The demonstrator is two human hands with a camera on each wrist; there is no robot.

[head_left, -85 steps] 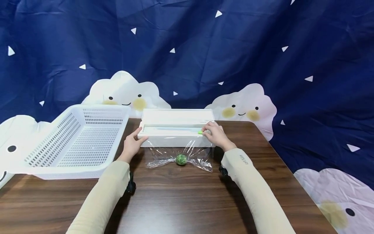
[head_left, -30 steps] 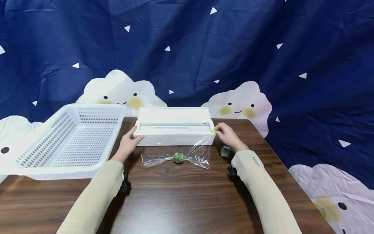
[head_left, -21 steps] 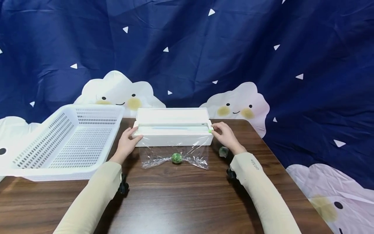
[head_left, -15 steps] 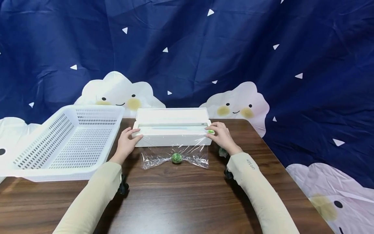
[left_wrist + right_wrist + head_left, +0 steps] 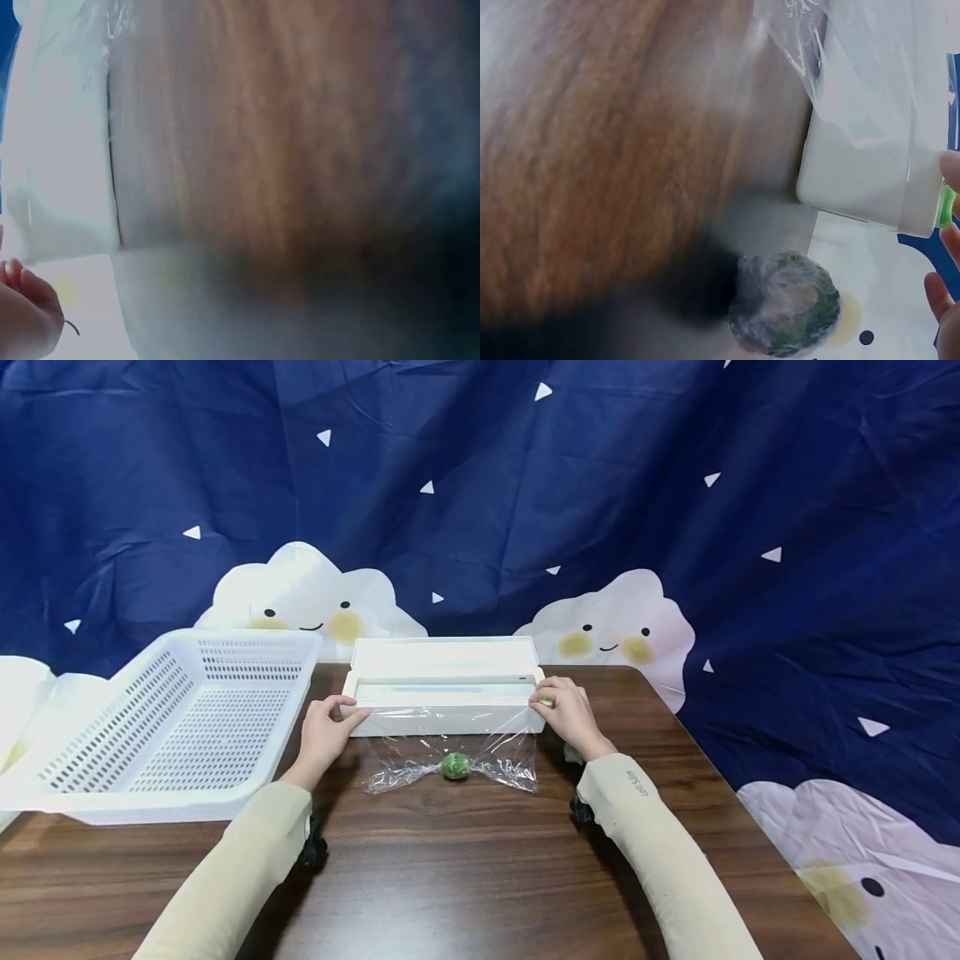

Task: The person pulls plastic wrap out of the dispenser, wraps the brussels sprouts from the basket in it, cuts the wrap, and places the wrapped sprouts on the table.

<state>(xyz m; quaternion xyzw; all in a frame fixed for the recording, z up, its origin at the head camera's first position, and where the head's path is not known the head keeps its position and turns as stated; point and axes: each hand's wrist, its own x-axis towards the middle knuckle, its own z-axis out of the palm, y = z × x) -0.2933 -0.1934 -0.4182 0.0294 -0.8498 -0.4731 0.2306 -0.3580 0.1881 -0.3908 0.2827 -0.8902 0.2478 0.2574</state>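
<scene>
A white cling film box [image 5: 442, 720] with a raised lid stands at the table's middle. Clear cling film [image 5: 502, 758] hangs over its front onto the table, gathered on both sides of a round green wrapped vegetable [image 5: 455, 766]. My left hand [image 5: 322, 733] pinches at the box's front left corner, where the film edge lies; its fingertips are partly hidden. At the front right corner my right hand [image 5: 567, 714] pinches at the film edge, beside the green slider [image 5: 946, 207]. Another wrapped green ball [image 5: 784, 304] lies under the right wrist.
A large white plastic basket [image 5: 296, 727] stands on the left of the brown wooden table [image 5: 450, 885]. A dark blue curtain [image 5: 480, 485] with cloud figures hangs behind the table's far edge.
The green slider has gone to the box's right end. My right hand has left it and come to the front edge. The film's left side has shifted beside my left hand.
</scene>
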